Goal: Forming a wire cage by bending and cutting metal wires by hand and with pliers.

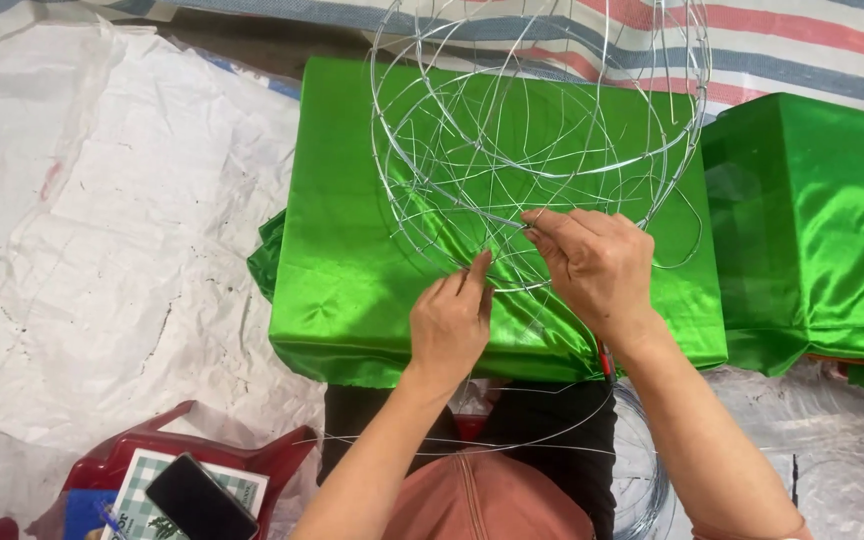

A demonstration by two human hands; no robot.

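Observation:
A round frame of thin silver wire (512, 130) stands over a box covered in shiny green cloth (352, 260). My left hand (452, 320) pinches a wire at the frame's lower edge with thumb and forefinger. My right hand (592, 265) grips a wire strand just to the right of it, fingers closed around the strand near the frame's bottom rim. The two hands are close together, almost touching. More loose wire loops (642, 470) hang below, over my lap.
A second green-covered box (812, 220) stands at the right. White plastic sheeting (102, 220) covers the floor at the left. A red plastic stool (132, 460) at the lower left carries a dark phone (200, 500) and a printed card. Striped cloth (802, 45) lies behind.

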